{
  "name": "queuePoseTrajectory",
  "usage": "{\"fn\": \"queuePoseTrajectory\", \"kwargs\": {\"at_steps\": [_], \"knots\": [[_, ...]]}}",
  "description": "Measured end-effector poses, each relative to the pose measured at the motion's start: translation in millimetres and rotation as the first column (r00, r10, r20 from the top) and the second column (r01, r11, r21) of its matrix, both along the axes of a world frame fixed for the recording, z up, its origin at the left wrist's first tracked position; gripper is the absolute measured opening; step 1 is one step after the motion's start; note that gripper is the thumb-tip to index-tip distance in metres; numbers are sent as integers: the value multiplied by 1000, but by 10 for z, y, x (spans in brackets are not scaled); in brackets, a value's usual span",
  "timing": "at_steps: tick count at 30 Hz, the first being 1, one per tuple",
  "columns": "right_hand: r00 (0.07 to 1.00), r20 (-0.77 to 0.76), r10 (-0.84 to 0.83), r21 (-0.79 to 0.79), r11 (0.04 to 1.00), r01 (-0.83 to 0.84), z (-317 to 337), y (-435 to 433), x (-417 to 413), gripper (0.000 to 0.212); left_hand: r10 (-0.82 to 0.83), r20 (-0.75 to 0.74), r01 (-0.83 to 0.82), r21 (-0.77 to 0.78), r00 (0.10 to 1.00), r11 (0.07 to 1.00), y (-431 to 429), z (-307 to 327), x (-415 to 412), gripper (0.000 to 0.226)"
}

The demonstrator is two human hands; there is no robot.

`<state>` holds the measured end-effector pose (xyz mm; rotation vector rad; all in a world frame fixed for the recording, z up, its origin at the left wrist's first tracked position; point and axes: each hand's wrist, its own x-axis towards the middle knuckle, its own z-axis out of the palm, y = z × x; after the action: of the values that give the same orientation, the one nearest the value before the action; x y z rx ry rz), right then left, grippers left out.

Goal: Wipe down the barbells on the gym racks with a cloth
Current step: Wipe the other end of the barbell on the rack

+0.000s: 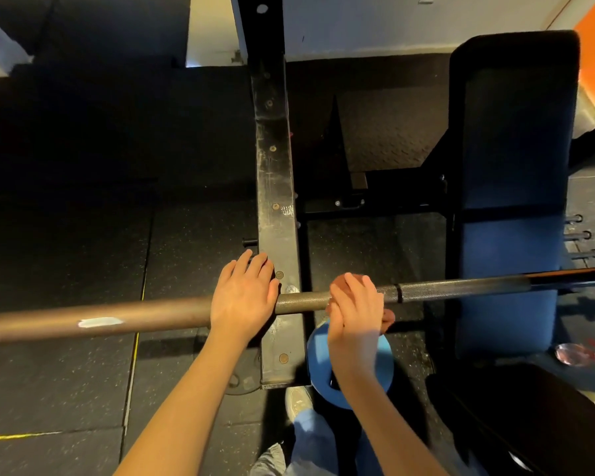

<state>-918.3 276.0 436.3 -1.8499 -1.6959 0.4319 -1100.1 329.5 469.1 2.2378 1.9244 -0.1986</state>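
Left hand [243,297] lies flat on bar [117,321] beside upright [275,187]. Right hand [354,314] fingers [359,286] clamp cloth [339,286] round knurling (likely heavy, rigid, grippy).

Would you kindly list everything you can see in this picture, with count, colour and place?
barbell: one, brownish metal, lying across the frame
cloth: one, reddish-brown, on the barbell under the right hand
rack upright: one, scuffed black, centre
bench pad: one, dark, right
blue round object: one, blue, below the right hand
plastic wrapper: one, clear, lower right
left hand: one, resting on the barbell beside the rack upright
right hand: one, gripping the cloth around the barbell
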Motion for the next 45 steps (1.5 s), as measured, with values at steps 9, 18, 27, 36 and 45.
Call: {"fn": "queuePoseTrajectory", "kwargs": {"at_steps": [9, 18, 27, 36, 45], "knots": [[993, 59, 101, 105, 989, -107, 97, 51, 241, 25, -43, 42, 42, 39, 998, 998, 93, 65, -16, 39], [898, 316, 305, 52, 940, -337, -121, 132, 210, 37, -43, 40, 40, 90, 998, 995, 154, 71, -11, 39], [987, 145, 66, 30, 997, -71, -27, 171, -158, 33, 46, -90, -46, 5, 995, 999, 15, -3, 95, 69], [974, 227, -28, 21, 999, 23, 121, 235, 205, 28, -3, -104, -2, -54, 995, 999, 134, 0, 90, 79], [920, 310, 242, 4, 967, -256, 125, 195, 342, 27, 3, -87, -9, -68, 996, 998, 150, 23, 96, 73]]}}
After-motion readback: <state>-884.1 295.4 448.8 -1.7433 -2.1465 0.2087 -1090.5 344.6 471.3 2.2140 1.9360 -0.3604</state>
